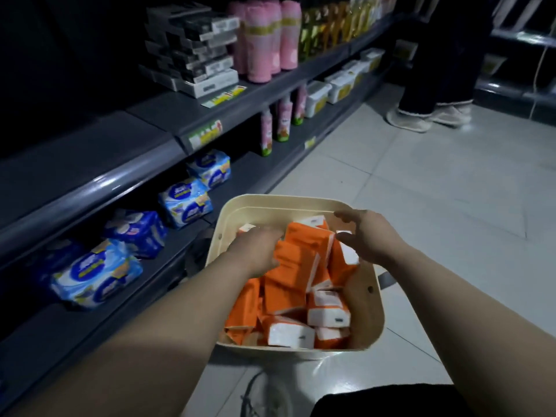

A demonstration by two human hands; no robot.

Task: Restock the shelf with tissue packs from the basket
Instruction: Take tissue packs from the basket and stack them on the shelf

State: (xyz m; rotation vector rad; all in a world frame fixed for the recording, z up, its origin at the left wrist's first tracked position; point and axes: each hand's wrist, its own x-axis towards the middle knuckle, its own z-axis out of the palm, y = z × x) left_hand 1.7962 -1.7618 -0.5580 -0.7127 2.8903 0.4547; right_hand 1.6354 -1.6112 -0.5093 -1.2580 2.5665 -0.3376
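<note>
Both hands (pixel 257 251) (pixel 368 236) are among the basket's (pixel 365 299) tissue packs (pixel 296 293).

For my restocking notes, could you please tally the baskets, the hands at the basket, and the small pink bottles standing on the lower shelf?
Basket: 1
Hands: 2 (left hand, right hand)
Pink bottles: 3
Total: 6
</note>
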